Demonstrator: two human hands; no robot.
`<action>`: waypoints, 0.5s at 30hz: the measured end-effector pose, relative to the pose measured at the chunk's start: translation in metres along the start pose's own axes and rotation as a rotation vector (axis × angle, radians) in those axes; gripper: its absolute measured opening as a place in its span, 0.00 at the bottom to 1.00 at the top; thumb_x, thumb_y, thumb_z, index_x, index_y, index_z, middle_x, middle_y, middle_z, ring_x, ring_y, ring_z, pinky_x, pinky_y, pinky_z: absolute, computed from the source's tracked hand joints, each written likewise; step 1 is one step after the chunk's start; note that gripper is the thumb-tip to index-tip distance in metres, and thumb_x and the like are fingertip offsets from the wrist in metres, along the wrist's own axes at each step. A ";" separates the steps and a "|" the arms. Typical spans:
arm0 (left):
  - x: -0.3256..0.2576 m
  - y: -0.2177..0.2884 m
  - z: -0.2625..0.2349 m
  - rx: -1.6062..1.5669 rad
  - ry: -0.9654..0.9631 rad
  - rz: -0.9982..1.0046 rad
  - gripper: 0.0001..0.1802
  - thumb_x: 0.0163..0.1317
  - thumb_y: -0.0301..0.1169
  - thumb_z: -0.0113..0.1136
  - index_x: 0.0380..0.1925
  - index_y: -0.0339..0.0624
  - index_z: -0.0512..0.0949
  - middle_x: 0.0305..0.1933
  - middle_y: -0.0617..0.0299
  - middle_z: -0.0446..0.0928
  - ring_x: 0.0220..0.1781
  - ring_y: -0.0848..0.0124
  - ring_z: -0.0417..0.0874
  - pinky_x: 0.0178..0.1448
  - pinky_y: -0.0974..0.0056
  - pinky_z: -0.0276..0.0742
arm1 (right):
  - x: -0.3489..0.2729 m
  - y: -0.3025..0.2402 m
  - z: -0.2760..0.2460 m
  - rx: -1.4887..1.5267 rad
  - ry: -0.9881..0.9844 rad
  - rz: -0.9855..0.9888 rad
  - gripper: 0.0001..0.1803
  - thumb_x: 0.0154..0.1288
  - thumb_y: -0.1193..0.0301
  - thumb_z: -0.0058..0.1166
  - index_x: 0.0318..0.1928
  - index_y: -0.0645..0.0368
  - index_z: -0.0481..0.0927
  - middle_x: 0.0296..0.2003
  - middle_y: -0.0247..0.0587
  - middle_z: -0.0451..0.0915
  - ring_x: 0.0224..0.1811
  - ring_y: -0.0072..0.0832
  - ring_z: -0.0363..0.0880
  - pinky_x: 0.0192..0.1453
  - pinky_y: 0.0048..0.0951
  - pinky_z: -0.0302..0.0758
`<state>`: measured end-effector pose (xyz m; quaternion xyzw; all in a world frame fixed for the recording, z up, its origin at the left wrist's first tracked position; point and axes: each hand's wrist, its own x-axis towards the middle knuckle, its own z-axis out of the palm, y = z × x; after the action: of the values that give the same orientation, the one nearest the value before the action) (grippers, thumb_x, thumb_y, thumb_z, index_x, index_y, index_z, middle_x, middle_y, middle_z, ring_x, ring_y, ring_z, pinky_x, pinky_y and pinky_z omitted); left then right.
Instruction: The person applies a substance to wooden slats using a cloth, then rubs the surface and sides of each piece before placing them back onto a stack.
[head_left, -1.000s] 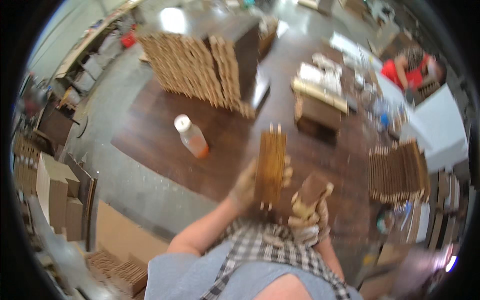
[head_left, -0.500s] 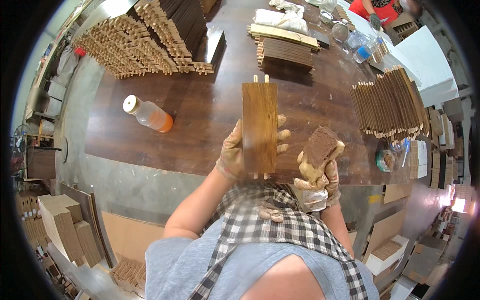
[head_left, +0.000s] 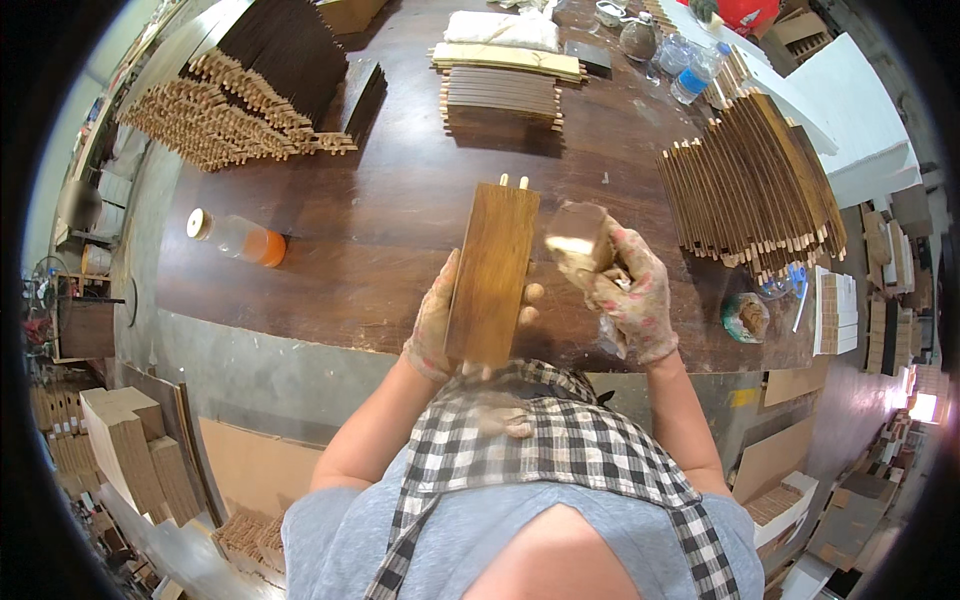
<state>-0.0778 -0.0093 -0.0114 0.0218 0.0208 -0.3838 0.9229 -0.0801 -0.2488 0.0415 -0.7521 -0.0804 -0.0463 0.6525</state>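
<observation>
My left hand [head_left: 436, 325], in a stained work glove, grips a flat brown wooden board [head_left: 493, 270] from beneath, held lengthwise away from me over the dark workbench [head_left: 380, 230]. Two pale dowel pegs stick out of the board's far end. My right hand [head_left: 632, 300], also gloved, is closed around a small wooden block [head_left: 578, 235] wrapped with pale abrasive paper, held just to the right of the board's upper half.
An orange-filled plastic bottle [head_left: 240, 240] lies at the left of the bench. Stacks of wooden slats sit far left [head_left: 230, 110], far centre [head_left: 500, 90] and right [head_left: 755, 185]. A small round tin [head_left: 745, 317] rests near the right edge. Water bottles [head_left: 695, 75] stand at the back.
The view has tilted down toward the bench. My right hand with the block has risen from below the board's lower end to beside its upper half. The left hand keeps holding the board.
</observation>
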 end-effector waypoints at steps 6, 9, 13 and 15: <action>0.002 -0.005 0.010 0.062 0.119 0.009 0.39 0.73 0.61 0.41 0.67 0.39 0.64 0.52 0.37 0.76 0.48 0.49 0.85 0.48 0.51 0.86 | 0.037 0.022 -0.015 -0.462 0.065 -0.188 0.26 0.59 0.72 0.67 0.59 0.62 0.79 0.39 0.40 0.80 0.34 0.24 0.83 0.36 0.25 0.82; 0.004 0.000 0.012 0.045 0.087 0.005 0.39 0.72 0.61 0.42 0.67 0.39 0.64 0.52 0.36 0.76 0.48 0.49 0.84 0.49 0.51 0.85 | 0.040 0.014 -0.013 -0.107 0.075 0.010 0.28 0.61 0.77 0.65 0.62 0.63 0.76 0.42 0.34 0.79 0.34 0.16 0.80 0.33 0.16 0.78; 0.006 0.009 0.012 0.166 0.182 0.039 0.37 0.74 0.59 0.42 0.67 0.39 0.65 0.53 0.40 0.76 0.49 0.49 0.84 0.52 0.50 0.84 | 0.047 0.026 -0.006 -0.380 0.053 -0.250 0.31 0.58 0.77 0.67 0.63 0.60 0.75 0.41 0.35 0.79 0.34 0.21 0.80 0.34 0.24 0.80; 0.011 0.012 0.011 0.152 0.194 0.054 0.35 0.75 0.57 0.41 0.66 0.38 0.66 0.54 0.43 0.77 0.50 0.50 0.83 0.53 0.51 0.84 | 0.043 0.033 -0.005 -0.505 0.019 -0.290 0.32 0.54 0.71 0.70 0.61 0.58 0.77 0.39 0.40 0.80 0.35 0.28 0.81 0.38 0.33 0.82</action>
<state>-0.0612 -0.0087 -0.0011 0.1292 0.0805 -0.3554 0.9222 -0.0319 -0.2554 0.0178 -0.8710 -0.1669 -0.1649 0.4317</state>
